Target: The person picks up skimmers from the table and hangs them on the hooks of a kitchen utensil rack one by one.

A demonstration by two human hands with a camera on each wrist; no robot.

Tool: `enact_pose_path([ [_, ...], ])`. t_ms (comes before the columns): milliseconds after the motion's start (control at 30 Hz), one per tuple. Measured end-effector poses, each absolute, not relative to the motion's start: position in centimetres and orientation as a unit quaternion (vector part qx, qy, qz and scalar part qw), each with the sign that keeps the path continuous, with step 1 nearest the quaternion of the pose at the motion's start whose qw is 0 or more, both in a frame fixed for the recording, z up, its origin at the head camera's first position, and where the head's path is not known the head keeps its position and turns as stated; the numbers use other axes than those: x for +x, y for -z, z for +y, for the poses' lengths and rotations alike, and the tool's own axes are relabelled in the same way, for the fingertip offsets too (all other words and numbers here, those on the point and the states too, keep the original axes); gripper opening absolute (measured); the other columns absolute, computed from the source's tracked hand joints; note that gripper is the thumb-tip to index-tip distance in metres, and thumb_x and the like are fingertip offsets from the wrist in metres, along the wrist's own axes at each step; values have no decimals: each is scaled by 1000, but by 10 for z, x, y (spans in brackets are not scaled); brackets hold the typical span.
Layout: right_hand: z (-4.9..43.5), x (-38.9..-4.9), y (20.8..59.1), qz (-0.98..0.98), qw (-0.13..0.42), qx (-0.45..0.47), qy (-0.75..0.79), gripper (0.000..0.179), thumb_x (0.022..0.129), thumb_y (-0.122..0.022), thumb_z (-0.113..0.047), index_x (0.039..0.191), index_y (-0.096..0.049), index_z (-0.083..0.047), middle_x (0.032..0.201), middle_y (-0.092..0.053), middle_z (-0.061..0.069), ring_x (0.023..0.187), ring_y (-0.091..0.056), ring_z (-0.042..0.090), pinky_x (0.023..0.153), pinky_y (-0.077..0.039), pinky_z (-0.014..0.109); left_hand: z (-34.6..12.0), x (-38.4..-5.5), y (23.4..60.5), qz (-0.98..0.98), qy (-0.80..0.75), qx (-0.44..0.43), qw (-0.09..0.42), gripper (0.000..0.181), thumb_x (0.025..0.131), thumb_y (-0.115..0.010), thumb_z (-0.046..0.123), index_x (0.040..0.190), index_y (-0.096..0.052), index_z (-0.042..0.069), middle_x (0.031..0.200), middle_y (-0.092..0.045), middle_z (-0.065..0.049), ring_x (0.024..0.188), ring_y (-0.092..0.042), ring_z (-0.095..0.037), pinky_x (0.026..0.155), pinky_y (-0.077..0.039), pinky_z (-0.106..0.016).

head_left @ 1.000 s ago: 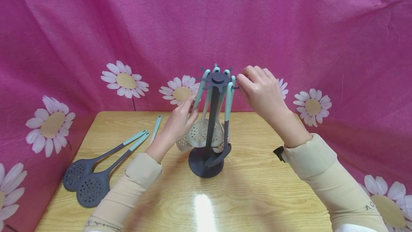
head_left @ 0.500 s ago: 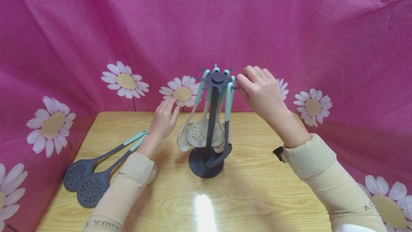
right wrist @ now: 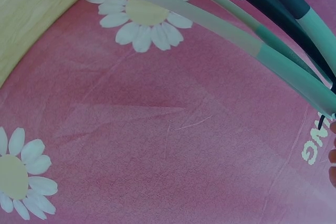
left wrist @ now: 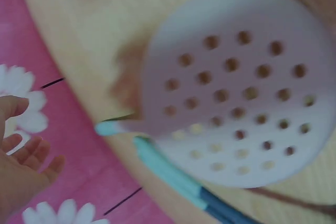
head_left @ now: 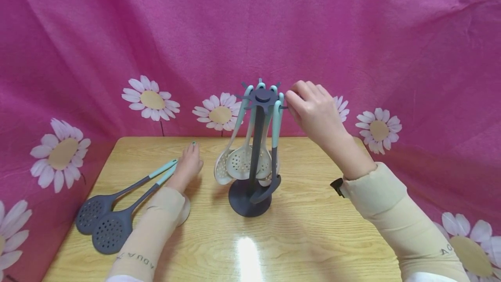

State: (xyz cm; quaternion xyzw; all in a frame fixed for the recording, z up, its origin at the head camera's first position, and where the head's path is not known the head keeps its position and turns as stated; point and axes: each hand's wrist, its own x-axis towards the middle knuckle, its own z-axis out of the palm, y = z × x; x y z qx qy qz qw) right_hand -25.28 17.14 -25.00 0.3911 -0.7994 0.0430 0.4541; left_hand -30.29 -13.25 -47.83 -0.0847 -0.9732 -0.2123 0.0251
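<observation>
In the head view my left hand (head_left: 188,166) is over the handle of a white skimmer (head_left: 185,212) lying on the table, hiding most of it. The left wrist view shows that hand with fingers loosely spread and nothing between them, beside the white perforated skimmer head (left wrist: 239,124). My right hand (head_left: 317,110) pinches a hook tip at the right side of the dark utensil stand (head_left: 255,151). Hanging there are several pale perforated utensils (head_left: 239,164) and a dark, curved utensil (head_left: 276,136), all with mint handle ends. Only fingertips (right wrist: 332,157) show in the right wrist view.
Two dark skimmers (head_left: 111,232) with mint handles lie overlapping at the table's left. A pink cloth (head_left: 250,25) with daisies hangs behind and beside the wooden table (head_left: 313,225). Some stand hooks (head_left: 243,96) at the left carry no utensil.
My left hand has left the pale utensil hanging at the stand's left, moving left and down to the lying white skimmer's handle. The right hand stays at the hook.
</observation>
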Motion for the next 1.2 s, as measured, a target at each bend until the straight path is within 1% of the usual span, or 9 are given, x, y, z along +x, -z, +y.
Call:
enact_pose_path([
  [267, 171, -254, 251, -800, 452, 393, -47, 9, 85, -50, 4, 77, -51, 0, 75, -50, 11, 62, -46, 26, 52, -36, 32, -135, -297, 503, -983, 171, -67, -11, 48, 79, -55, -6, 123, -39, -14, 110, -48, -32, 107, -46, -44, 95, -36, -48],
  [567, 171, -253, 251, -800, 452, 392, -53, 9, 84, -50, 4, 76, -51, 0, 75, -50, 11, 62, -45, 26, 52, -36, 32, -141, -293, 516, -978, 194, 19, -72, 49, 83, -46, -10, 129, -29, -17, 123, -34, -43, 115, -37, -51, 91, -40, -53],
  [767, 171, -254, 250, -800, 452, 391, -56, 9, 84, -50, 4, 76, -50, 0, 75, -49, 11, 62, -45, 26, 52, -36, 32, -144, -296, 518, -972, 204, 61, -95, 39, 85, -40, -12, 123, -32, -21, 120, -35, -42, 111, -41, -51, 87, -43, -52],
  [933, 171, -254, 250, -800, 453, 390, -56, 9, 84, -50, 4, 76, -50, 0, 74, -48, 11, 62, -45, 26, 52, -36, 32, -168, -341, 600, -978, 189, 49, -70, 29, 87, -41, -7, 113, -42, -19, 108, -43, -37, 97, -49, -48, 78, -47, -50],
  [1033, 171, -254, 251, -799, 453, 391, -53, 9, 84, -50, 4, 76, -50, 0, 73, -48, 11, 61, -44, 25, 51, -35, 32, -184, -369, 661, -984, 170, 43, -11, 25, 86, -38, -5, 104, -49, -18, 97, -46, -32, 85, -52, -44, 69, -48, -48],
  [1067, 170, -255, 251, -799, 454, 391, -55, 9, 84, -51, 4, 76, -50, 0, 73, -48, 11, 61, -44, 25, 51, -35, 32, -187, -373, 668, -984, 171, 47, -18, 26, 86, -38, -5, 104, -51, -18, 96, -48, -31, 85, -53, -44, 69, -49, -47],
  [1100, 170, -255, 251, -798, 456, 391, -55, 9, 84, -51, 4, 76, -50, 0, 73, -48, 11, 60, -43, 25, 51, -34, 32, -178, -355, 639, -983, 179, 47, -17, 27, 87, -36, -6, 104, -53, -16, 96, -49, -29, 86, -54, -41, 71, -49, -46],
  [1133, 170, -255, 252, -797, 457, 391, -56, 9, 84, -52, 4, 76, -49, 0, 73, -48, 11, 60, -43, 25, 51, -34, 32, -183, -367, 657, -982, 179, 55, -18, 27, 87, -35, -5, 104, -54, -16, 96, -50, -30, 85, -54, -42, 69, -49, -48],
  [1200, 170, -255, 251, -796, 459, 391, -56, 9, 83, -52, 4, 75, -49, 1, 73, -48, 11, 60, -44, 25, 51, -35, 32, -181, -364, 649, -979, 190, 64, -43, 28, 90, -34, -5, 108, -53, -16, 99, -50, -31, 89, -53, -43, 70, -48, -49],
])
